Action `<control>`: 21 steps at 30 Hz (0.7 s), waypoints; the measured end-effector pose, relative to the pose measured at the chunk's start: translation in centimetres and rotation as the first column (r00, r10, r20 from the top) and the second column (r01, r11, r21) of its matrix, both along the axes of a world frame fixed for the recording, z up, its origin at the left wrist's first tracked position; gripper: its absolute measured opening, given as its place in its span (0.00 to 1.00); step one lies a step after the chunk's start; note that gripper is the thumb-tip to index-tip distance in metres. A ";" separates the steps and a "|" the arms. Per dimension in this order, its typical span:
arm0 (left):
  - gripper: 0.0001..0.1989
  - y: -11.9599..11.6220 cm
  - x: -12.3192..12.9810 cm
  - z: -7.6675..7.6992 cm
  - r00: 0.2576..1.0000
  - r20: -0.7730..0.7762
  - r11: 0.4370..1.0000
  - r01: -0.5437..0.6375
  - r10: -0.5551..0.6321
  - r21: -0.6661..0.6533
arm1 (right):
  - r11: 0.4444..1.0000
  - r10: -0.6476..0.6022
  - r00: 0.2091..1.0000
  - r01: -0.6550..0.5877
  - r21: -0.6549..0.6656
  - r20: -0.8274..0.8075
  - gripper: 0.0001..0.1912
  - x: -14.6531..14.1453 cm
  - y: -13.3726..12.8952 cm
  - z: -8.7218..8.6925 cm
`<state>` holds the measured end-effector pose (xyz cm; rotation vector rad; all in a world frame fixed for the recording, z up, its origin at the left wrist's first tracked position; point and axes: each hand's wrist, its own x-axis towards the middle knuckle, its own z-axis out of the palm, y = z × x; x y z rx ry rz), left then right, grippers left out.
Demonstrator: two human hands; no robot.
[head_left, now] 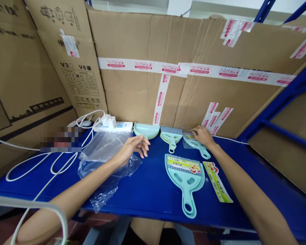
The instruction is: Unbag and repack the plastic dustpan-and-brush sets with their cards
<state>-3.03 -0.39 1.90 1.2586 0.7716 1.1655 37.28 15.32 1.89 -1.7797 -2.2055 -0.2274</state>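
Observation:
My right hand [203,135] is at the back of the table, its fingers curled onto the far end of a mint-green dustpan-and-brush set [203,149] in a clear bag. My left hand [136,147] hovers with loosely bent, parted fingers and holds nothing. It is near the clear plastic bags [104,149] and in front of a stack of mint dustpans [146,130]. Between my hands lie stacked brushes [171,135] with grey-blue bristles. Closer to me rests another dustpan with its brush [185,182], a printed label across the bristles. A loose yellow-green label card [218,182] lies beside it.
A white power strip [123,126] with plugs sits at the back, and white cables [56,170] loop over the left of the blue table [153,194]. Taped cardboard [137,92] walls in the back. A blue metal frame [283,132] stands at right.

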 end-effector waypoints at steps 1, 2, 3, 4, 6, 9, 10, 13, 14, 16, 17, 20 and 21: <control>0.25 0.0 0.0 0.0 1.000 0.000 1.000 -0.004 0.004 0.002 | 0.999 -0.035 0.999 0.034 0.029 0.028 0.21 0.3 -1.0 0.5; 0.25 0.0 0.0 0.0 1.000 0.002 1.000 -0.008 0.008 0.005 | 0.996 -0.080 0.995 0.077 0.052 0.056 0.22 0.7 -2.3 0.9; 0.25 -0.1 -0.1 0.0 1.000 0.004 1.000 -0.012 0.012 0.010 | 0.991 -0.126 0.989 0.121 0.058 0.080 0.24 1.1 -3.7 1.3; 0.25 -0.1 -0.1 0.1 1.000 0.005 1.000 -0.015 0.015 0.014 | 0.987 -0.156 0.983 0.154 0.037 0.096 0.25 1.6 -5.2 1.6; 0.25 -0.2 -0.2 0.3 1.000 0.005 1.000 -0.022 0.022 0.022 | 0.991 -0.104 0.990 0.112 -0.077 0.099 0.27 2.3 -8.2 1.8; 0.24 -0.4 -0.4 0.7 0.998 0.007 0.997 -0.066 0.066 0.051 | 0.976 0.072 0.996 -0.059 -0.209 0.052 0.28 2.4 -11.6 1.3; 0.24 -0.4 -0.4 0.7 0.995 0.013 0.993 -0.095 0.094 0.065 | 0.972 0.092 0.995 -0.081 -0.220 0.040 0.27 2.1 -12.2 1.0; 0.24 -0.4 -0.3 0.6 0.980 0.042 0.975 -0.196 0.193 0.099 | 0.974 0.068 0.997 -0.059 -0.220 0.031 0.24 1.2 -12.6 0.6; 0.24 -0.3 -0.2 0.5 0.974 0.053 0.969 -0.225 0.221 0.104 | 0.975 0.060 0.998 -0.052 -0.218 0.030 0.23 1.0 -12.5 0.6; 0.24 0.1 -0.2 0.3 0.962 0.066 0.955 -0.273 0.267 0.113 | 0.973 0.062 0.997 -0.053 -0.224 0.035 0.23 0.8 -12.2 0.7; 0.24 0.3 -0.3 0.3 0.956 0.064 0.948 -0.293 0.287 0.123 | 0.971 0.064 0.997 -0.053 -0.232 0.040 0.22 0.8 -12.1 0.7; 0.25 1.1 -1.7 0.9 0.932 -0.010 0.913 -0.351 0.361 0.207 | 0.984 0.035 0.998 -0.025 -0.178 0.053 0.23 0.8 -12.5 0.8; 0.25 1.4 -2.7 1.3 0.910 -0.082 0.889 -0.372 0.406 0.267 | 0.994 0.021 0.999 -0.016 -0.113 0.048 0.23 0.5 -12.8 0.9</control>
